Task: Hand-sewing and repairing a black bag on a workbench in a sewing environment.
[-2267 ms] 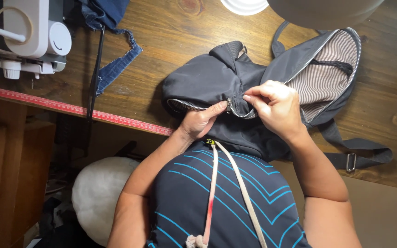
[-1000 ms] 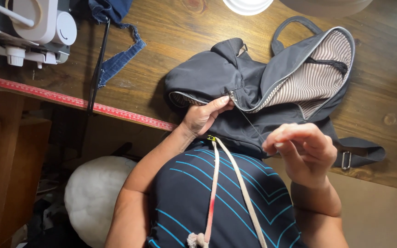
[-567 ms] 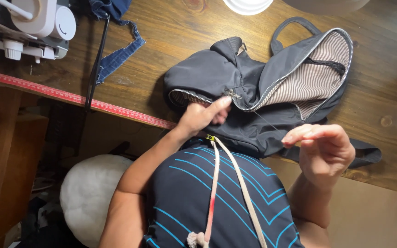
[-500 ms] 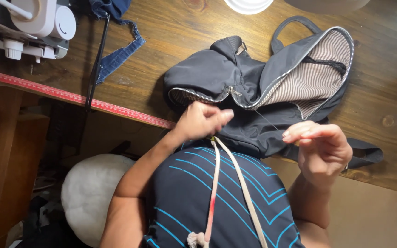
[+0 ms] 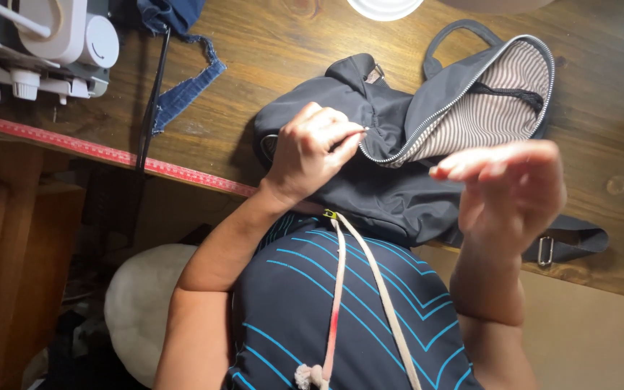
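Since half a second earlier, my left hand (image 5: 312, 148) rose onto the dark bag (image 5: 399, 188), fingers pinched on something too small to identify; my right hand (image 5: 510, 191), fingers loosely apart, blurred over the strap (image 5: 579, 242); a red ruler (image 5: 110, 153) lay nearby.

A white sewing machine (image 5: 45, 43), denim scrap (image 5: 189, 87) and red measuring tape (image 5: 110, 153) sit on the wooden table (image 5: 269, 43).

Dark navy top (image 5: 348, 310) with thin turquoise chevron lines, bare arms (a white-and-pink cord (image 5: 341, 289) hangs down).
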